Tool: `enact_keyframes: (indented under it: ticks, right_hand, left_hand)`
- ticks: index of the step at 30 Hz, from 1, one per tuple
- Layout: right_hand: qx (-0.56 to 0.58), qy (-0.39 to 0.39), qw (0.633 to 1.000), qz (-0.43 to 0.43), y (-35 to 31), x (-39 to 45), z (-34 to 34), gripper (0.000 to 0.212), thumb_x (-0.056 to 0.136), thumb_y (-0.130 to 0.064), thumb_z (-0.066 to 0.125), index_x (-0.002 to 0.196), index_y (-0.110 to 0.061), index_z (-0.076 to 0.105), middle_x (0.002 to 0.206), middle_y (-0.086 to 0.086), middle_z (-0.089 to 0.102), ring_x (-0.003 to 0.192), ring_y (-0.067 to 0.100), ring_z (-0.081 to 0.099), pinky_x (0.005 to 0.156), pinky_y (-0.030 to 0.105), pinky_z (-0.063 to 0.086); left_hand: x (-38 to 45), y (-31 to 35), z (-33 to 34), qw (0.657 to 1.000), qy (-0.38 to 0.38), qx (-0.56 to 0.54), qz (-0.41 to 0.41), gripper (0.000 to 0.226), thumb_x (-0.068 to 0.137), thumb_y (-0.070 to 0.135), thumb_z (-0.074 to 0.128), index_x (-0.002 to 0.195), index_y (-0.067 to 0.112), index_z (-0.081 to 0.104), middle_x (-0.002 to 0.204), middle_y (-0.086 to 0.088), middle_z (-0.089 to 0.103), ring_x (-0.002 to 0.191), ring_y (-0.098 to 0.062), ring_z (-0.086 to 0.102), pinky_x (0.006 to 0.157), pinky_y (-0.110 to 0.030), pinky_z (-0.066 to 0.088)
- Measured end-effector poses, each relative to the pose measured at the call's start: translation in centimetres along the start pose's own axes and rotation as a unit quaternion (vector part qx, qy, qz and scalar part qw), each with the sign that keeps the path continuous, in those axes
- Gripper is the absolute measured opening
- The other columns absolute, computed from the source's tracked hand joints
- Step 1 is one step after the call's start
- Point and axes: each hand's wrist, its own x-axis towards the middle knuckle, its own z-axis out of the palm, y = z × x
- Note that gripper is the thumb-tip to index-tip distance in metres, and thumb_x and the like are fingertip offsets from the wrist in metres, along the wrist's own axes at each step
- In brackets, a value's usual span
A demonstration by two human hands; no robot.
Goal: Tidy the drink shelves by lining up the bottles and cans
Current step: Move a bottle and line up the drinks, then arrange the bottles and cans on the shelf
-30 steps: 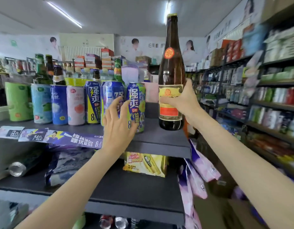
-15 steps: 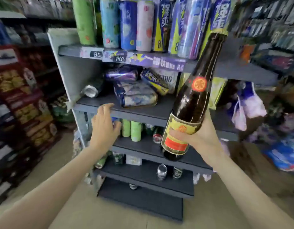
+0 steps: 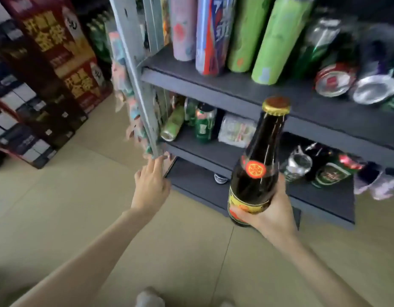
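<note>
My right hand [image 3: 272, 209] grips a dark brown bottle [image 3: 257, 171] by its lower body, fingers wrapped over the yellow and red label, lower right of centre in the frame. The bottle stands near upright, tilted a little right, gold cap [image 3: 276, 105] on top, in the air in front of the dark shelves [image 3: 224, 85], touching none of them. My left hand [image 3: 151, 185] reaches out at centre left, fingers straight and loose, holding nothing, fingertips at the bottom of the grey shelf post [image 3: 134, 69]; contact unclear from blur.

Top shelf in the upper centre: a pink can [image 3: 183, 27], a blue and red can [image 3: 213, 36] and two green cans [image 3: 278, 38] standing in a row. To the right, upper right of frame, cans lying on their sides [image 3: 335, 78], ends facing me. Middle shelf: a green can tipped over [image 3: 172, 125], a green bottle [image 3: 204, 125] standing, a pale packet [image 3: 235, 130]. Lower shelf at right: bottles lying down [image 3: 328, 171], blurry. Red boxes [image 3: 58, 52] stacked in the upper left. Tan floor [image 3: 69, 218] below.
</note>
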Motion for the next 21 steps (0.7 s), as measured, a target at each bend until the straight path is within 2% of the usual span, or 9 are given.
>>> enact_keyframes:
  ticks: [2,4,6,10,13,16,18,21]
  right_hand:
    - [-0.009,-0.013,1.0,0.018,6.3,0.4,4.4,0.082,0.05,-0.008,0.091,0.103,-0.04,0.038,0.097,-0.029,0.054,0.089,-0.027,0.049,0.069,-0.004,0.037]
    - [-0.023,-0.027,0.999,0.02,13.1,1.3,9.3,0.083,0.052,-0.005,0.09,0.103,-0.044,0.036,0.101,-0.031,0.05,0.089,-0.031,0.046,0.07,-0.005,0.035]
    - [-0.033,-0.04,0.999,0.014,19.2,2.8,13.6,0.087,0.055,-0.007,0.089,0.107,-0.049,0.033,0.105,-0.034,0.046,0.09,-0.03,0.045,0.072,-0.005,0.033]
    - [-0.034,-0.054,0.998,-0.02,28.6,7.2,20.3,0.086,0.058,-0.011,0.087,0.108,-0.055,0.033,0.104,-0.038,0.045,0.092,-0.015,0.044,0.07,0.001,0.034]
    - [-0.041,-0.048,0.995,-0.071,33.3,11.0,24.2,0.089,0.058,-0.014,0.087,0.121,-0.047,0.034,0.105,-0.034,0.047,0.097,-0.013,0.043,0.079,0.01,0.032]
    - [-0.058,-0.039,0.989,-0.129,36.6,14.9,27.0,0.094,0.056,-0.017,0.087,0.133,-0.032,0.035,0.121,-0.017,0.052,0.11,0.0,0.048,0.089,0.018,0.038]
    - [-0.048,-0.025,0.986,-0.156,38.0,17.0,28.1,0.096,0.057,-0.015,0.087,0.134,-0.032,0.033,0.127,-0.01,0.051,0.118,0.007,0.049,0.094,0.023,0.04]
    - [-0.029,0.0,0.987,-0.158,39.1,18.9,29.1,0.099,0.058,-0.014,0.087,0.139,-0.022,0.031,0.129,-0.005,0.053,0.118,0.01,0.05,0.094,0.024,0.04]
  left_hand:
    - [0.2,-4.7,4.6,1.0,0.003,0.007,0.018,0.061,0.072,0.021,0.027,0.127,0.01,0.051,0.113,-0.014,0.057,0.098,-0.038,0.054,0.085,-0.042,0.035]
    - [0.6,-9.6,10.0,0.999,-0.002,0.014,0.031,0.068,0.069,0.025,0.022,0.13,0.014,0.051,0.12,-0.01,0.056,0.102,-0.035,0.052,0.088,-0.039,0.032]
    - [1.3,-13.7,15.3,1.0,-0.013,0.022,0.018,0.066,0.07,0.018,0.028,0.133,0.015,0.048,0.128,-0.008,0.052,0.109,-0.035,0.05,0.091,-0.039,0.032]
    - [2.8,-19.1,24.6,0.998,-0.048,0.028,-0.015,0.068,0.078,0.005,0.047,0.143,0.02,0.033,0.143,-0.004,0.037,0.126,-0.03,0.037,0.1,-0.037,0.028]
    - [4.1,-21.8,30.1,0.999,-0.048,0.02,-0.016,0.072,0.08,0.001,0.048,0.146,0.018,0.025,0.15,-0.003,0.029,0.133,-0.027,0.031,0.105,-0.034,0.025]
    - [5.0,-23.9,34.3,0.998,-0.055,0.011,-0.015,0.075,0.079,-0.005,0.047,0.147,0.013,0.021,0.152,-0.008,0.025,0.135,-0.029,0.03,0.109,-0.033,0.025]
    - [5.6,-24.8,35.9,0.998,-0.062,0.016,-0.008,0.077,0.078,-0.008,0.045,0.148,0.014,0.019,0.152,-0.01,0.023,0.136,-0.03,0.029,0.11,-0.031,0.023]
    - [6.3,-25.5,36.3,0.998,-0.059,0.017,-0.012,0.079,0.078,-0.01,0.044,0.148,0.018,0.021,0.152,-0.008,0.024,0.136,-0.03,0.029,0.11,-0.031,0.024]
